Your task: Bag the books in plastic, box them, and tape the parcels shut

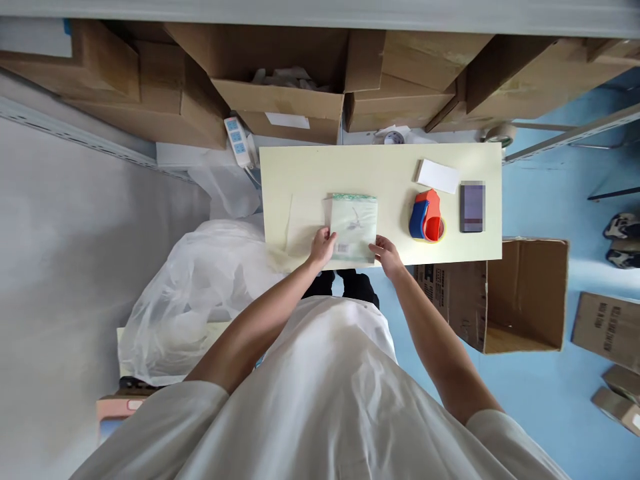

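Note:
A flat, square, pale green packet (355, 227) with a small dark drawing and a barcode lies at the front of the cream table (390, 253). What it contains does not show. My left hand (323, 245) grips its lower left edge, thumb on top. On its lower right edge, my right hand (386, 255) pinches the packet between thumb and fingers. Beside my left hand, a thin, pale sheet or bag (306, 223) lies flat and reaches toward the packet. To the right stands a red and blue tape dispenser (427, 217) with a roll of tape.
A white box (438, 176) and a phone (473, 208) lie on the table's right side. Behind it are cardboard boxes (285, 100) and a power strip (238, 142). An open carton (527, 297) stands at right; a heap of clear plastic bags (200, 287) is at left.

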The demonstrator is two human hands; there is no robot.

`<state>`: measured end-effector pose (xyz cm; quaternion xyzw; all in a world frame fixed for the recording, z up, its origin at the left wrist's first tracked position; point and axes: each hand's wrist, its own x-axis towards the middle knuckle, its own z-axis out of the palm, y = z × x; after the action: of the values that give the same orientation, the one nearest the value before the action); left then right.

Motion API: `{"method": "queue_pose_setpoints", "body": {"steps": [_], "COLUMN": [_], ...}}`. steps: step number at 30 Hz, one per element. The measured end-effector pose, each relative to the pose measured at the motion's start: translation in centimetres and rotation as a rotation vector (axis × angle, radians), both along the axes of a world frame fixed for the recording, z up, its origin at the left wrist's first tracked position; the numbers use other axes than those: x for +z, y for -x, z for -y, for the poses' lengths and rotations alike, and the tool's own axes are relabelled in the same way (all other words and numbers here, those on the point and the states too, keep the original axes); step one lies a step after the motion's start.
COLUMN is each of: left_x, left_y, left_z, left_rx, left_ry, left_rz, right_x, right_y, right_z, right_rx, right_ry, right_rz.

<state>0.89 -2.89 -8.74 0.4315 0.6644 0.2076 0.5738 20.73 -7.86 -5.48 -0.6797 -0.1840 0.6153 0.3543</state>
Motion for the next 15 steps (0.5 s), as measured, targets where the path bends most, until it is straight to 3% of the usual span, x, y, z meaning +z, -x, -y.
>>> {"method": "queue_pose_setpoints", "body": {"steps": [4,8,12,15], "left_x": [0.6,1.3,1.8,2.0], "left_y": [-1.5,-3.7,-4.3,-3.3], "left_z": [1.1,1.7,1.2,0.4], "left_rx": [-0.006,-0.041,-0.018,-0.002], "left_ry": [0.036,0.034,-0.002,-0.012], "left_rz": [0.070,0.092,0.004,-0.014], "right_x": [3.0,5.3,5.4,5.0], "right_y": [-1.5,-0.2,2.7,4.3], "right_z": [-0.5,-1.2,-2.1,-2.6], "right_rx": [0.022,0.185,0.253,0.290], "right_ry": [-0.084,-0.123,-0.130,-0.137], "right_rz": [-0.028,0.069,0.496,0.561]}}
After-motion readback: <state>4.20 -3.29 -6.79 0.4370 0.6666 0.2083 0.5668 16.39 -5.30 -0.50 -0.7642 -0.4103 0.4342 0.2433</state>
